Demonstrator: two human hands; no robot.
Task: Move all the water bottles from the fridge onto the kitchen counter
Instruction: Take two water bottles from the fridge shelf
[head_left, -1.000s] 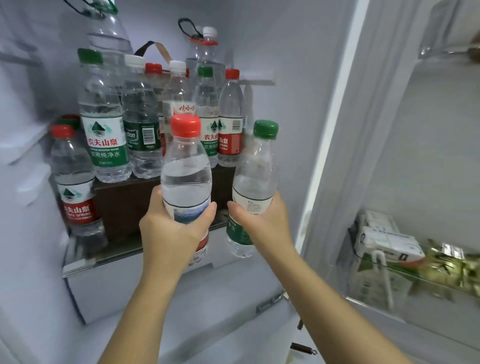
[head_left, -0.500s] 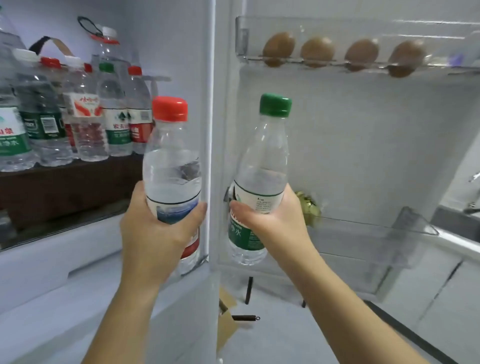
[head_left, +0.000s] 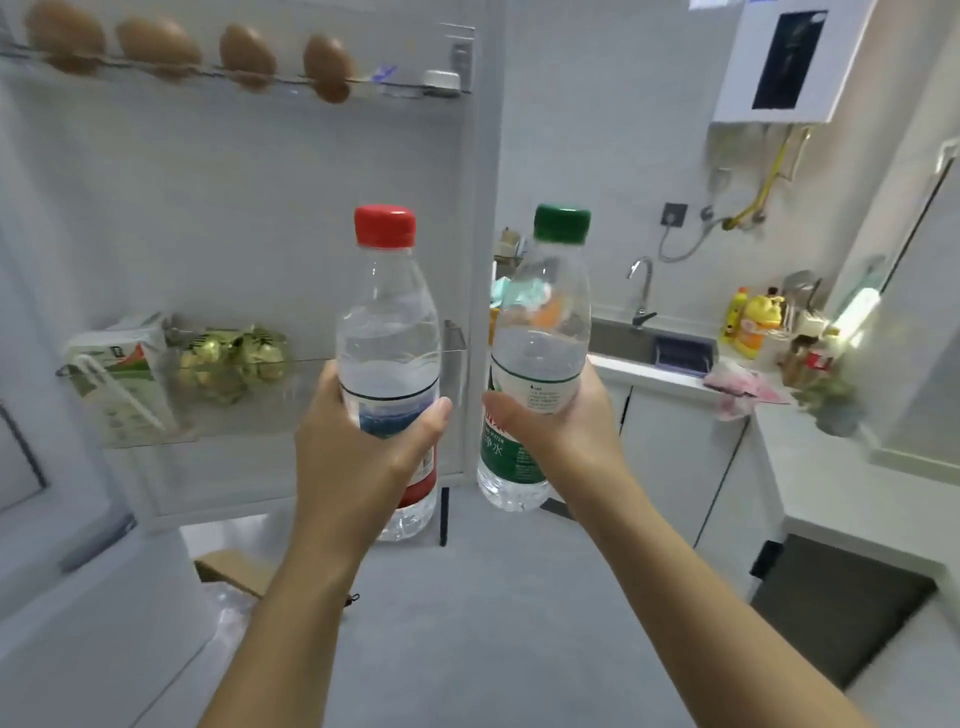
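Note:
My left hand (head_left: 358, 457) grips a clear water bottle with a red cap (head_left: 387, 332) around its lower half, upright. My right hand (head_left: 563, 415) grips a water bottle with a green cap and green label (head_left: 540, 322), also upright. Both bottles are held out in front of me, side by side and a little apart, in front of the open fridge door (head_left: 234, 208). The white kitchen counter (head_left: 841, 467) lies to the right, beyond the bottles. The fridge shelves with the other bottles are out of view.
The door's top rack holds several brown eggs (head_left: 156, 47); its lower bin holds a carton (head_left: 119, 374) and wrapped sweets (head_left: 234, 358). A sink with tap (head_left: 644, 291), yellow bottles (head_left: 753, 322), a pink cloth (head_left: 737, 389) and a dark hob (head_left: 841, 603) are on the right.
My view has swung right, away from the fridge shelves to the door and the kitchen. Both hands carried their bottles along, out of the fridge compartment.

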